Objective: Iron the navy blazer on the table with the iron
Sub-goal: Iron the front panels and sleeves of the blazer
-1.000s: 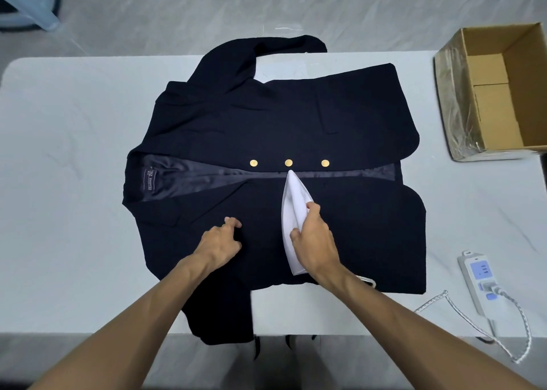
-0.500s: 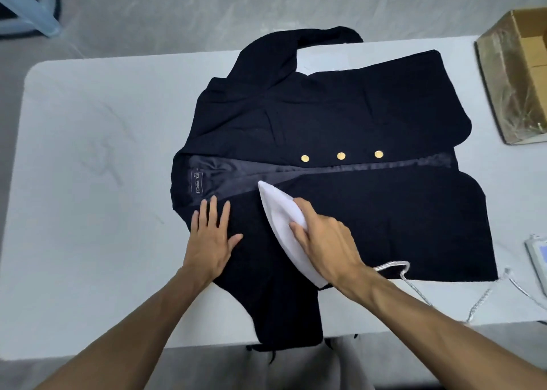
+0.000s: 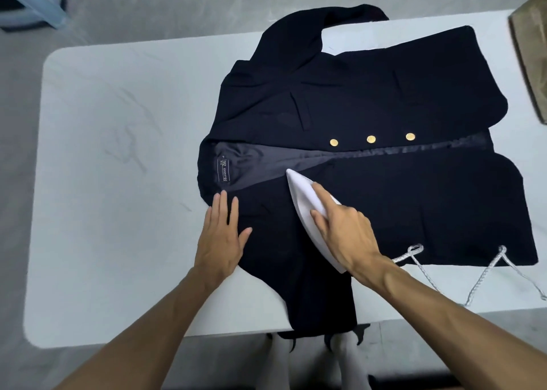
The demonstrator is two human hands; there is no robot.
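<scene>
Right grip (image 3: 346, 229) wraps the one iron (image 3: 300, 192); left grip (image 3: 220, 237), spread flat, presses the one three-buttoned blazer (image 3: 414, 212)

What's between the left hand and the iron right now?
Only bare fabric of the navy blazer lies between the left hand and the iron; nothing else rests there, as the head view shows.

My left hand (image 3: 220, 238) lies flat, palm down, fingers (image 3: 222, 209) straight and close together, thumb spread to the right, pressing on the blazer (image 3: 399, 206). My right hand (image 3: 343, 232) grips the iron (image 3: 302, 200) from above: index finger stretched forward along the top, thumb against its left side, other fingers hidden. Both forearms are bare, reaching in from the lower corners.
</scene>
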